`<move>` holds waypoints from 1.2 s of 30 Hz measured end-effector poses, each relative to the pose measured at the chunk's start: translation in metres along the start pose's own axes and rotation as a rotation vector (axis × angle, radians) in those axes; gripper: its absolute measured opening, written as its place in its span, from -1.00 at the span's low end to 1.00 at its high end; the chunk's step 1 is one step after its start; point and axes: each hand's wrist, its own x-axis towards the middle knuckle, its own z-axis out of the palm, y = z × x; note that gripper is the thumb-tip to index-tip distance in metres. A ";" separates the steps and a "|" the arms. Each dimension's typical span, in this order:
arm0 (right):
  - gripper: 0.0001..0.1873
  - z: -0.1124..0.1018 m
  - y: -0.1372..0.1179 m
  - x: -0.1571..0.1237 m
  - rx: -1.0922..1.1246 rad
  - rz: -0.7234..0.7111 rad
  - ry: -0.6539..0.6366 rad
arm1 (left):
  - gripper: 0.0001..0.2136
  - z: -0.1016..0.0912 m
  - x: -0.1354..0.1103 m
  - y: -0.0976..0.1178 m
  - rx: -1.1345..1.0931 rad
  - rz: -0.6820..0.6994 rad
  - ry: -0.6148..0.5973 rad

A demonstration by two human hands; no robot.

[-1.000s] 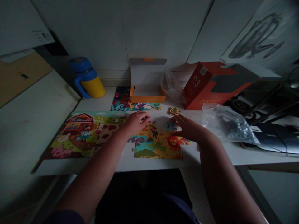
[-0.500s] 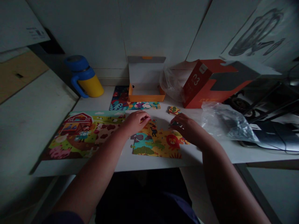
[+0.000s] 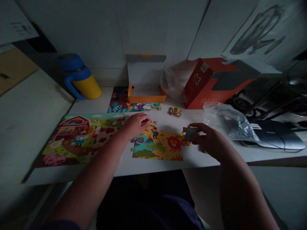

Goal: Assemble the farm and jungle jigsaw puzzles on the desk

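Note:
My right hand [image 3: 208,140] pinches a jigsaw puzzle piece [image 3: 190,134] with a blue-grey picture, held up at the right side of the partly joined animal puzzle [image 3: 159,150]. That puzzle shows a hippo, a crocodile and a lion on yellow ground. At its upper left, my left hand [image 3: 137,124] is closed, thumb and fingers drawn together low over the pieces. Whatever lies between those fingertips is hidden. A small stack of puzzle pieces [image 3: 176,111] sits behind the animal puzzle.
To the left lies a joined farm puzzle [image 3: 79,140]. Behind stand an open orange box [image 3: 146,98] on a dark floral puzzle [image 3: 117,99], a blue-yellow jug [image 3: 88,88] and a red box [image 3: 194,86]. Plastic bags [image 3: 227,121] and a dark device [image 3: 275,135] are at the right.
My right hand has moved right and turned, bringing the puzzle piece into clear view. My left hand stays at about the same spot on the animal puzzle. The whole view has shifted slightly.

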 end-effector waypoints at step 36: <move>-0.52 -0.006 -0.001 0.017 -0.619 -0.439 -0.236 | -0.86 -0.004 0.000 0.001 0.024 0.009 -0.025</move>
